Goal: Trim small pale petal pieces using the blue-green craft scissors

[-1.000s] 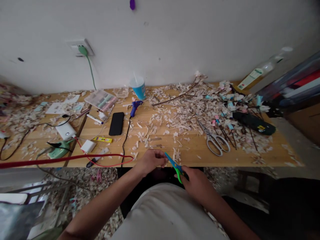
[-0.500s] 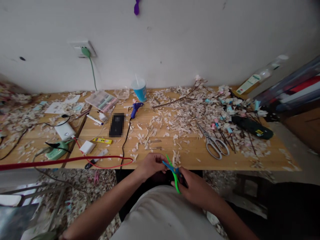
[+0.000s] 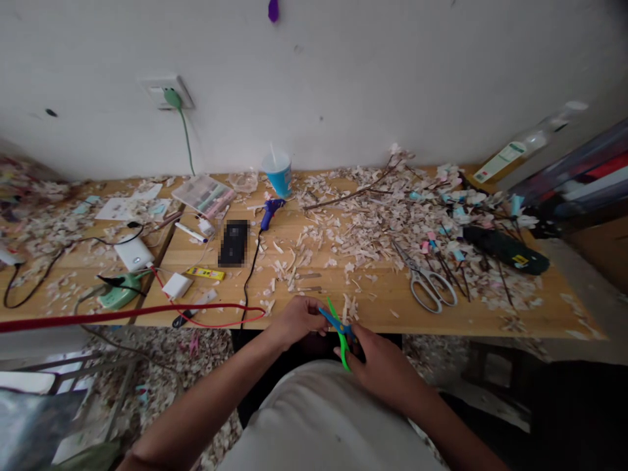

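Near the table's front edge, my right hand point(image 3: 377, 356) is closed round the handles of a small pair of blue and green scissors point(image 3: 338, 326). The blades stand apart and point up and left. Beside their tips is my left hand point(image 3: 298, 320), its thumb and fingers pinched together. Whatever lies between those fingers is too small or hidden to make out. Both hands are over my lap, just off the wooden table point(image 3: 363, 320). Pale petal-like scraps point(image 3: 349, 307) lie right behind the scissors.
Large grey scissors point(image 3: 432, 288) lie to the right, near a dark green object point(image 3: 505, 250) and a flowered branch point(image 3: 358, 193). Further back are a purple glue gun point(image 3: 269, 212) and a blue cup point(image 3: 279, 178). A red cord point(image 3: 196, 309) crosses the front left.
The view has shifted slightly, so the table's things sit further right. The scissors have turned a little in my right hand, with the blades still parted. My left hand stays pinched beside them.
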Demonstrator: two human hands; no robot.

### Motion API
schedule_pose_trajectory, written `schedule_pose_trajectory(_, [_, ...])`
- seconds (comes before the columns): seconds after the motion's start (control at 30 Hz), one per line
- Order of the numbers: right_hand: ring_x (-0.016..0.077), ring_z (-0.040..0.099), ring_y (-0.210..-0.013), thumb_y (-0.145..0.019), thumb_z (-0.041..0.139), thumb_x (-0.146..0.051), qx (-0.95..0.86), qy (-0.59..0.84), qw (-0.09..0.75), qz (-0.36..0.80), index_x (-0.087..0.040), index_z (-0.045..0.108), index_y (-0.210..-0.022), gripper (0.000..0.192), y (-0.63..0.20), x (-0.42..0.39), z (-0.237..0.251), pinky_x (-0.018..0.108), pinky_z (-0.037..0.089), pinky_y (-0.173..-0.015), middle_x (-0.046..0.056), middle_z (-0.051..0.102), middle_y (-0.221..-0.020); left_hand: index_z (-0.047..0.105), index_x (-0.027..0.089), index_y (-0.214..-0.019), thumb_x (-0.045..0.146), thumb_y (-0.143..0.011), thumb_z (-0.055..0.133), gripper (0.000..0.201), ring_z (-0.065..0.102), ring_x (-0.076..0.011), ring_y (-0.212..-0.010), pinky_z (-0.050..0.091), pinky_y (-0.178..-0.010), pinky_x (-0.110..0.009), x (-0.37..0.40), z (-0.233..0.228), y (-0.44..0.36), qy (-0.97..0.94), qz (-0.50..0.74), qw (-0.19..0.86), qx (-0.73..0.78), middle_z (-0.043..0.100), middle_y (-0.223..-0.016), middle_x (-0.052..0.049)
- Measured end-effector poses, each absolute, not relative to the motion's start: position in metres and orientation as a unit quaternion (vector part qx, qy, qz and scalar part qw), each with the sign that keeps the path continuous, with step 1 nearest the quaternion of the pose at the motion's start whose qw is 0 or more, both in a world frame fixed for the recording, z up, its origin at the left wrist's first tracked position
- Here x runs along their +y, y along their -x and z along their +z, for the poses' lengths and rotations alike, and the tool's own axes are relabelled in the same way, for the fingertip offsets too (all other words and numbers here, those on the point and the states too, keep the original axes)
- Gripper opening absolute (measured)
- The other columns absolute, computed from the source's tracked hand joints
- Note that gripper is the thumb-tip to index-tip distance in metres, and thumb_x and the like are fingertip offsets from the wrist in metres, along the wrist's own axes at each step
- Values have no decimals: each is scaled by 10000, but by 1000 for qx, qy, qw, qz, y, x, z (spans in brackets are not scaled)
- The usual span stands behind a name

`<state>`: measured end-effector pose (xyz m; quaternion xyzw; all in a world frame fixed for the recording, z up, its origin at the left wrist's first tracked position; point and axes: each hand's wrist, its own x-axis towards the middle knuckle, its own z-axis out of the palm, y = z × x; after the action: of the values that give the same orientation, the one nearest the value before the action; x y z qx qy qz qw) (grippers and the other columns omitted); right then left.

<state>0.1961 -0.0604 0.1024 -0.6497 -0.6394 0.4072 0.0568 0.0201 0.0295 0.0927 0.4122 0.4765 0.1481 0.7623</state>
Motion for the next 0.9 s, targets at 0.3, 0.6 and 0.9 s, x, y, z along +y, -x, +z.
schedule_pose_trajectory(0.3, [244,653,-821,-878,463,-278,-627,673,55,389,-202,623,-838,182,-205,-51,99,297,380,-680,80,710,-842,664,150,-632,194,-595,696,66,558,-91,-523,481,-565,-215,33,84,-20,-417,169,767,458,636,-576,29])
schedule_pose_trajectory(0.6, [215,600,-803,-851,516,-395,-609,651,77,447,-211,541,-914,196,-206,-55,102,292,400,-709,60,660,-886,681,157,-736,168,-607,670,130,558,-92,-560,442,-573,-203,32,79,-19,-439,193,743,467,635,-613,32])
schedule_pose_trajectory(0.9, [218,594,-780,-859,511,-386,-628,659,40,412,-209,535,-905,185,-200,-53,108,290,360,-672,64,653,-875,680,167,-716,115,-571,629,162,570,-108,-534,428,-554,-212,33,76,-21,-437,178,727,498,635,-566,37])
